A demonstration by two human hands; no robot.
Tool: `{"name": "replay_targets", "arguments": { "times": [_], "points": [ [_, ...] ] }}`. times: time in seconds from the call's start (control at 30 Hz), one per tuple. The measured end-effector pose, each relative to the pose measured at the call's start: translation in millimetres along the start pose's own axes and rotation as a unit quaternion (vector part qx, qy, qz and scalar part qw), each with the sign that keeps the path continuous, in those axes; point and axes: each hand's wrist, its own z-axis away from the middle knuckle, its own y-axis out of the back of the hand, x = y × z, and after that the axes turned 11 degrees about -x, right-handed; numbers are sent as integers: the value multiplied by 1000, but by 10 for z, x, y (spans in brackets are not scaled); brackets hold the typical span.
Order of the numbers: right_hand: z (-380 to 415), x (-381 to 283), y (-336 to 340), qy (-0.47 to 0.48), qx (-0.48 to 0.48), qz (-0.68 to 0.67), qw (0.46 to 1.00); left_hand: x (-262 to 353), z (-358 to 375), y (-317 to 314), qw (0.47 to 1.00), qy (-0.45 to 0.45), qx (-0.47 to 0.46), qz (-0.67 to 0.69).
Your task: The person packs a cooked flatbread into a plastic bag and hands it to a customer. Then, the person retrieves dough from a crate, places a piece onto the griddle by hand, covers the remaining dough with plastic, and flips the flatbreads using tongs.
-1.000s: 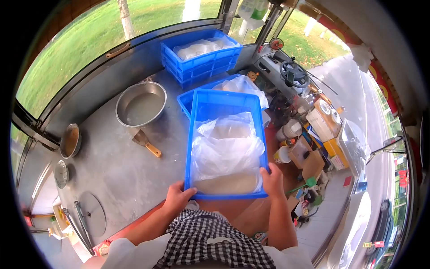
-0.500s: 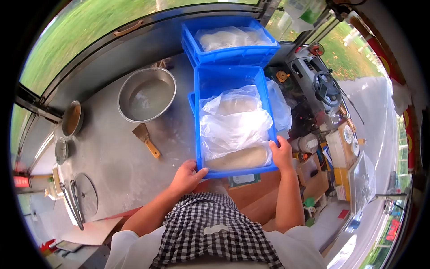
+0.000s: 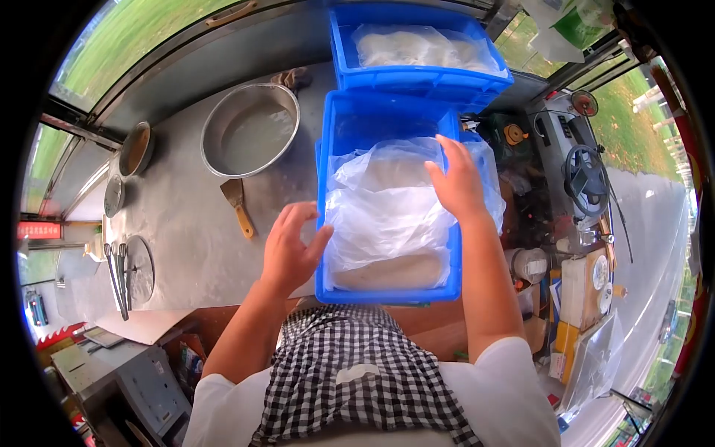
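Observation:
In front of me stands a blue plastic crate [image 3: 325, 287]. Clear plastic sheeting [image 3: 391, 220] lies inside it over pale, dough-like slabs; one slab [image 3: 391, 273] shows at the near end. My left hand [image 3: 289, 247] hovers at the crate's left wall, thumb and fingers apart, holding nothing. Above the right side of the sheeting is my right hand [image 3: 458, 182], its fingers also spread with nothing between them.
Behind stands another blue crate [image 3: 424, 78] of wrapped slabs. On the metal table [image 3: 186, 246] are a large water basin [image 3: 209, 149], a scraper [image 3: 240, 208], small bowls [image 3: 137, 149], tongs [image 3: 117, 279] and a round lid [image 3: 143, 268]. A steering wheel [image 3: 586, 181] is at the right.
Both hands have let go of the crate's near rim. The right hand has moved forward over the crate, and the left has risen along its left wall. The view has shifted slightly.

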Motion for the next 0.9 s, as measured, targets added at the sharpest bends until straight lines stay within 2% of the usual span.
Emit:
{"name": "replay_targets", "arguments": {
  "times": [0.1, 0.2, 0.3, 0.33, 0.4, 0.5, 0.6, 0.63, 0.73, 0.87, 0.9],
  "points": [
    [-326, 162, -375, -15, -75, 67, 995, 184, -402, -84, 998, -47, 4, -51],
    [-564, 60, -289, -118, -271, 82, 952, 215, -766, -239, 990, -69, -16, -123],
    [-513, 83, -257, -78, -261, 85, 958, 137, -1022, -458, 977, -62, -33, -203],
    [-463, 36, -186, -62, -279, 47, 957, 104, -1087, -533, 971, -58, -39, -228],
    [-300, -99, 51, -34, -311, -29, 949, 96, -1150, -595, 972, -52, -69, -218],
    [27, -182, 255, 19, -381, -94, 920, 125, -1178, -534, 967, -90, -141, -192],
    [133, -177, 385, -90, -378, -228, 893, 102, -1030, -572, 956, -156, -172, -180],
    [96, -153, 401, -78, -346, -240, 904, 147, -954, -582, 955, -175, -165, -172],
    [-80, -79, 279, -72, -204, -162, 963, 218, -783, -630, 940, -212, -191, -190],
    [-353, 147, -207, -6, -201, -58, 978, 271, -683, -736, 926, -222, -215, -217],
    [-407, 174, -318, -10, -227, -26, 973, 271, -673, -739, 925, -221, -217, -219]
  ]
}}
